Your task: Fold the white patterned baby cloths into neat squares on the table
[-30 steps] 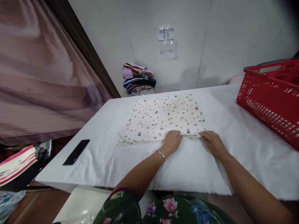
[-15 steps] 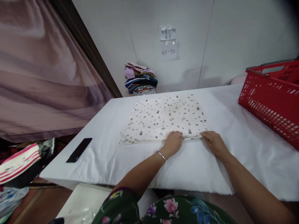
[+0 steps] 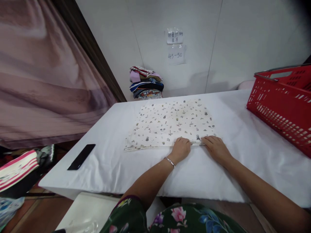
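Note:
A folded white cloth (image 3: 167, 121) with small grey, tan and black prints lies on the table, its layered edge toward me. My left hand (image 3: 181, 149) is closed over the middle of that near edge, fingertips bent on top and a silver bracelet at the wrist. Close to the near right corner, my right hand (image 3: 216, 148) rests with its fingers laid out over the cloth. A short stretch of the layered edge shows between the two hands. The undersides of both hands are hidden.
A white tablecloth (image 3: 107, 136) covers the table. On the left lies a black phone (image 3: 82, 157); a red plastic basket (image 3: 279, 103) stands at the right. Behind the far edge is a pile of folded fabrics (image 3: 146, 82), below paper signs (image 3: 175, 53) on the wall.
My right hand has shifted left from the near right corner, and its fingers now lie further over the cloth. My left hand stays at nearly the same place on the edge.

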